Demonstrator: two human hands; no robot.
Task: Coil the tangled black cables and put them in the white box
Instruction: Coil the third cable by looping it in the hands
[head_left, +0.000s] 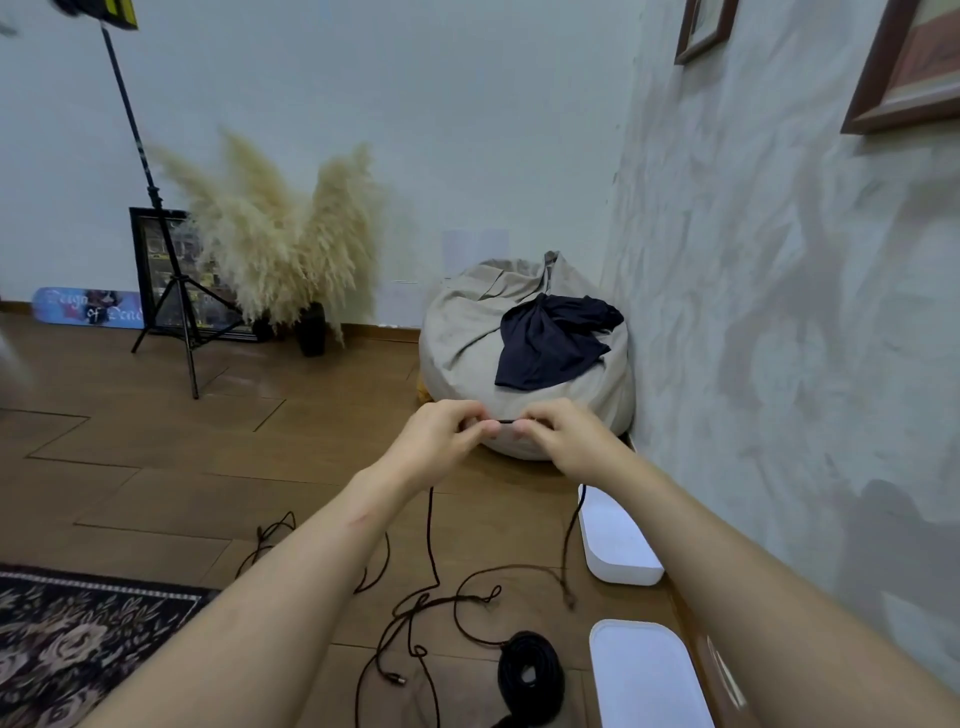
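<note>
Left hand (441, 439): raised in front of the beanbag (467, 332), with thumb and fingertips pinching the black cable (506, 421).
Right hand (563, 441): at the same height, fingers curled, pinching the same cable just beside the left hand. A short taut stretch shows between the two.
Cable run: one strand drops from each hand to the wooden floor (208, 493) and joins a loose tangle (431, 603) below the forearms.
Coiled bundle (531, 670): wound and lying on the floor near the tangle.
White box (618, 545): on the floor by the wall, right of the tangle. A second white piece (649, 680) lies nearer. Which is the box and which the lid cannot be told.
Handling, judged: a thin, light, limp cord that holds no shape and snags on its own loops. The plug end (397, 679) is likely to catch.
Hold, advised: take it near a free end, feed it through pinched fingers and gather the loops in one hand. Hard pulls would likely tighten the knots.
</note>
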